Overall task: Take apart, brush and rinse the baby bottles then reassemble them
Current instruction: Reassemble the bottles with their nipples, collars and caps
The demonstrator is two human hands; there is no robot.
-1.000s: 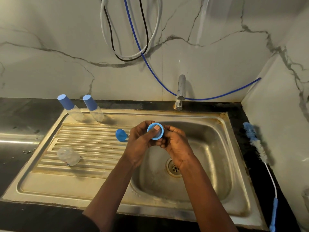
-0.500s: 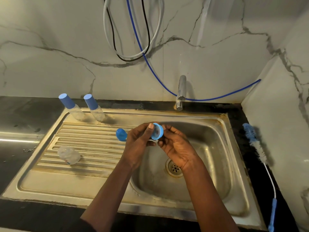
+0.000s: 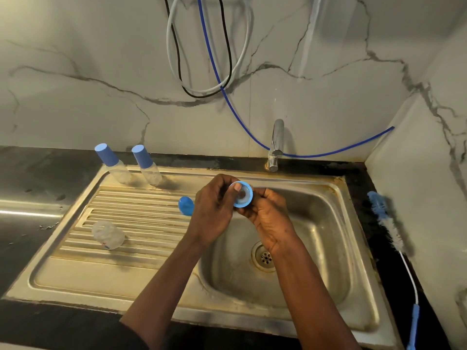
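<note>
Over the steel sink (image 3: 328, 238), a blue bottle ring (image 3: 243, 195) was held between the left hand (image 3: 214, 209) and the right hand (image 3: 270, 217), both curled round its rim.

Here are two capped bottles (image 3: 113, 164) (image 3: 147, 164) and one open bottle (image 3: 108, 235). There is one loose cap (image 3: 186, 205), one ring (image 3: 243, 194), one brush (image 3: 386, 221), one tap (image 3: 276, 145) and one sink (image 3: 328, 236).

Single head-worn wide-angle camera is looking forward and down, close over the sink (image 3: 101, 276), centring the left hand (image 3: 214, 213) and right hand (image 3: 271, 219); the wall (image 3: 75, 109) is filling the upper half.
</note>
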